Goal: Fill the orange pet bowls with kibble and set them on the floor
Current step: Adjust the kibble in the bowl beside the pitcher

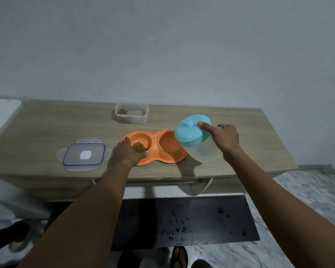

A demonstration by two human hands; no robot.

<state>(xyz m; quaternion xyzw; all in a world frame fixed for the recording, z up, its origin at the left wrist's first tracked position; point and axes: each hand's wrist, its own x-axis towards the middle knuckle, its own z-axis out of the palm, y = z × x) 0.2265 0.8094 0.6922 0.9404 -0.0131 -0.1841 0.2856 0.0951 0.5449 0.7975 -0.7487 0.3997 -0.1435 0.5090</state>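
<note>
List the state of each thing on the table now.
Orange plastic double bowl: flat on table, left well holds kibble, right well has none.
Translucent plastic jug with blue lid: lifted, lidded, tilted toward right well.
Clear rectangular plastic container: open, little kibble inside.
Clear blue-rimmed lid: off, lying flat.
Left hand: holds bowl's rim.
Right hand: grips jug, one finger on lid.

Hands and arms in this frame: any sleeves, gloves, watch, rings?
None visible. Left hand and right hand are bare: no gloves, rings or markings. Left forearm and right forearm are uncovered to the frame edge, with no sleeves, watch or bands in view.
</note>
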